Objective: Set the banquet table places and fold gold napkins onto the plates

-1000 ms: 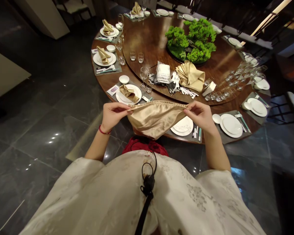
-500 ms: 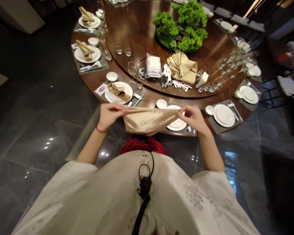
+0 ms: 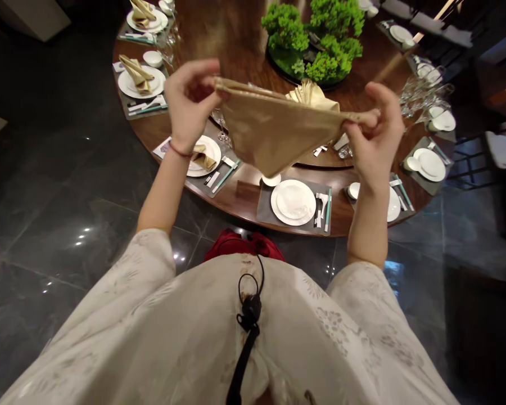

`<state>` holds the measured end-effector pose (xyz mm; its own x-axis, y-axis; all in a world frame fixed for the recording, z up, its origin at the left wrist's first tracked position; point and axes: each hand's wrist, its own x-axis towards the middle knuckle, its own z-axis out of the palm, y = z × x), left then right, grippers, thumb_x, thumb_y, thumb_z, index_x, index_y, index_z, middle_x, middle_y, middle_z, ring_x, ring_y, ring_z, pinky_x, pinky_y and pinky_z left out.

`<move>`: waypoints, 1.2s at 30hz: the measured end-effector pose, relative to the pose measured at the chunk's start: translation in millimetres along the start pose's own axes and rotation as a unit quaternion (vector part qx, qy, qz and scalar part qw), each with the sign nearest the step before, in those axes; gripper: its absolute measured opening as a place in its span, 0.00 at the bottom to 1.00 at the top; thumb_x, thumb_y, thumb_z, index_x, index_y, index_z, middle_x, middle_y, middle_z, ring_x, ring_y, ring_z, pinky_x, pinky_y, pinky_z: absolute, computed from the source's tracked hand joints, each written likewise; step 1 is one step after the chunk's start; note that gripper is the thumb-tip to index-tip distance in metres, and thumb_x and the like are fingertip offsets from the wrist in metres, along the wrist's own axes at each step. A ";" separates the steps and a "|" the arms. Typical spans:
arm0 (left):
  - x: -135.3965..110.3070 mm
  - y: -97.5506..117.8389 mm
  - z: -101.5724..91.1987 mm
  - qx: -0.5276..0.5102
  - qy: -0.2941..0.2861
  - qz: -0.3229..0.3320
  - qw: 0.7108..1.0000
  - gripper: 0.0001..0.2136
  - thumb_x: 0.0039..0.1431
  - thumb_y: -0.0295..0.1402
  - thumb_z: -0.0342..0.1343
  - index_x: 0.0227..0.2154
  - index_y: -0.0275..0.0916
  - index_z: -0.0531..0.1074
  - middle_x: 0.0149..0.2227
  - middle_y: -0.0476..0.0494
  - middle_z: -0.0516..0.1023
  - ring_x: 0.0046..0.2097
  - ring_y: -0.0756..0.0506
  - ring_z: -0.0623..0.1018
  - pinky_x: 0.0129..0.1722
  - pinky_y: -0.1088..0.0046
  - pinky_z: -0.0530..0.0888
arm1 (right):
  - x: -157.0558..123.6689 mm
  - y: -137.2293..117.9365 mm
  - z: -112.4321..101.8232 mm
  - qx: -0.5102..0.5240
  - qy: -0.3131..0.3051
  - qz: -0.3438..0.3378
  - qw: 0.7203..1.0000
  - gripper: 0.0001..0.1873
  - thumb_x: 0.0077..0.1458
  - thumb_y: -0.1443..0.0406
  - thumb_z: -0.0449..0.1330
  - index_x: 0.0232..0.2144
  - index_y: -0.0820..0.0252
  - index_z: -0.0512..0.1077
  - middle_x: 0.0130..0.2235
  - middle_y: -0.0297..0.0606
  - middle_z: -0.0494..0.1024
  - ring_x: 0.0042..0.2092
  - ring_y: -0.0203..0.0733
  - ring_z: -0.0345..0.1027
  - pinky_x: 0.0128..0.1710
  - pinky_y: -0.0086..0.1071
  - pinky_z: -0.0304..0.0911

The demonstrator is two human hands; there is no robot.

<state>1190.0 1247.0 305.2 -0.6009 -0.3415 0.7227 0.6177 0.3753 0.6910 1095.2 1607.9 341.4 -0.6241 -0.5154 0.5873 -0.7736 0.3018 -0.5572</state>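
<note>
A gold cloth napkin (image 3: 278, 129) is stretched between my two hands, raised above the table's near edge, its lower part hanging to a point. My left hand (image 3: 193, 101) pinches one upper corner. At the opposite corner my right hand (image 3: 375, 132) grips the cloth between thumb and fingers. Below the napkin, a white plate stack (image 3: 295, 202) lies on a grey placemat (image 3: 265, 205), with a white spoon (image 3: 322, 203) and a teal-coloured strip (image 3: 328, 208) at its right. The small white bowl (image 3: 271, 180) there is partly covered by the napkin.
Folded napkins stand on plates at the left settings, such as this one (image 3: 137, 76). A pile of gold napkins (image 3: 314, 97) shows behind the held cloth. Green miniature trees (image 3: 320, 39) occupy the turntable's middle. Glasses (image 3: 424, 84) cluster at the right.
Both hands have risen and moved further out over the table, lifting the napkin. The cloth has gone from sagging folds to a taut triangle, uncovering the plates beneath.
</note>
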 end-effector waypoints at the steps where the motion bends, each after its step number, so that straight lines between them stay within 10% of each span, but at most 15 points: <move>1: -15.1 10.2 -9.6 0.025 -0.017 0.003 1.000 0.07 0.54 0.28 0.67 0.36 0.36 0.78 0.33 0.52 0.79 0.38 0.53 0.80 0.39 0.77 0.75 | -18.0 -11.1 -0.9 0.010 0.021 0.017 1.000 0.15 0.64 0.57 0.59 0.51 0.55 0.71 0.45 0.38 0.76 0.44 0.38 0.72 0.44 0.35 0.65; 6: -150.1 13.3 -56.0 0.018 -0.086 -0.123 0.988 0.08 0.55 0.38 0.67 0.29 0.40 0.78 0.32 0.47 0.80 0.41 0.46 0.81 0.47 0.66 0.78 | -155.4 -19.4 65.3 0.104 -0.049 0.156 0.981 0.13 0.62 0.53 0.60 0.39 0.55 0.74 0.38 0.38 0.81 0.35 0.41 0.73 0.32 0.33 0.67; 12: -342.5 -80.5 -69.0 -0.014 -0.101 -0.408 0.907 0.18 0.53 0.49 0.65 0.32 0.37 0.76 0.39 0.36 0.82 0.50 0.38 0.80 0.54 0.56 0.74 | -312.9 31.8 206.7 0.109 -0.139 0.316 0.932 0.16 0.65 0.52 0.49 0.40 0.56 0.68 0.43 0.45 0.82 0.25 0.38 0.67 0.30 0.32 0.63; 16: -420.9 -136.8 -65.0 -0.004 -0.091 -0.508 0.856 0.20 0.47 0.50 0.66 0.30 0.37 0.75 0.36 0.37 0.81 0.44 0.40 0.80 0.52 0.56 0.75 | -373.3 50.5 266.4 0.067 -0.165 0.425 0.887 0.16 0.63 0.52 0.48 0.40 0.56 0.67 0.23 0.33 0.75 0.25 0.41 0.70 0.33 0.31 0.64; 23: -446.3 -170.0 -53.7 0.051 -0.019 -0.540 0.840 0.12 0.50 0.41 0.63 0.29 0.38 0.71 0.28 0.48 0.73 0.32 0.49 0.73 0.37 0.73 0.71 | -381.7 49.7 317.1 -0.001 -0.023 0.544 0.839 0.18 0.62 0.51 0.47 0.39 0.56 0.67 0.30 0.35 0.75 0.31 0.40 0.70 0.35 0.28 0.63; 30: -446.7 -178.4 -40.3 0.179 0.037 -0.550 0.815 0.12 0.53 0.43 0.58 0.31 0.39 0.71 0.20 0.54 0.60 0.26 0.50 0.63 0.28 0.75 0.59 | -359.3 62.4 336.7 -0.068 -0.025 0.582 0.810 0.20 0.63 0.52 0.49 0.45 0.56 0.72 0.41 0.41 0.78 0.43 0.44 0.70 0.42 0.28 0.60; 36: -443.4 -184.9 -32.2 0.213 0.056 -0.579 0.785 0.12 0.48 0.42 0.60 0.28 0.37 0.73 0.25 0.48 0.71 0.31 0.48 0.70 0.34 0.72 0.66 | -360.2 74.7 349.7 -0.022 0.034 0.637 0.770 0.20 0.58 0.51 0.54 0.37 0.62 0.74 0.30 0.36 0.75 0.35 0.39 0.67 0.37 0.27 0.61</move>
<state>1358.6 1301.3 -142.6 -0.5706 -0.7312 -0.3740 -0.5499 0.0020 0.8352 1300.6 1535.6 -117.0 -0.8823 0.2645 -0.3893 0.4694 0.5549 -0.6868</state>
